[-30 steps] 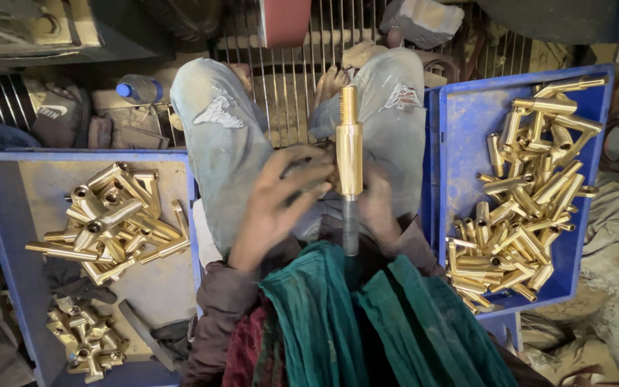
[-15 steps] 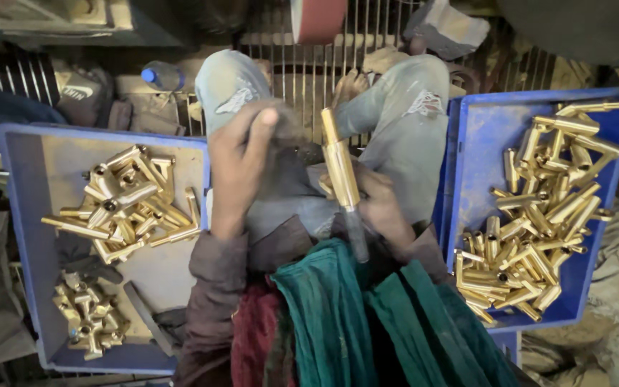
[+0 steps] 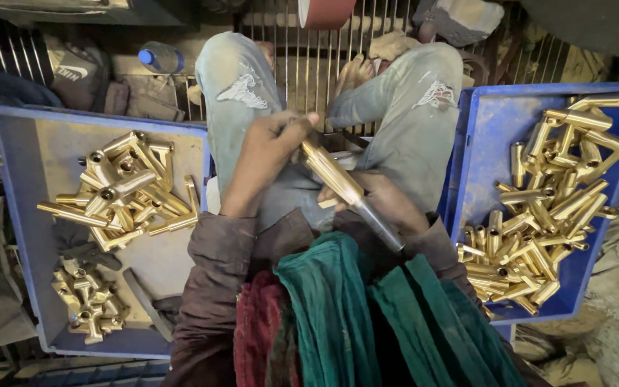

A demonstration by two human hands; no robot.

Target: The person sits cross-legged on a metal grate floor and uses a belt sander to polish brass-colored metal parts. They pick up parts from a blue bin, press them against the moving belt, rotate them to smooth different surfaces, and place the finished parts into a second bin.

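A left blue tray (image 3: 16, 215) holds brass fittings (image 3: 120, 190). Left hand (image 3: 263, 161) pinches the brass tube (image 3: 331, 172) at its far end; right hand (image 3: 381, 201) clenches its steel shank, steadying it over the lap. The right blue tray (image 3: 481, 143) holds more brass tubes (image 3: 546, 215).

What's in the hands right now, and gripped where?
One brass tube fitting. The left hand grips its upper end; the right hand holds its lower end, where a grey rod sticks out.
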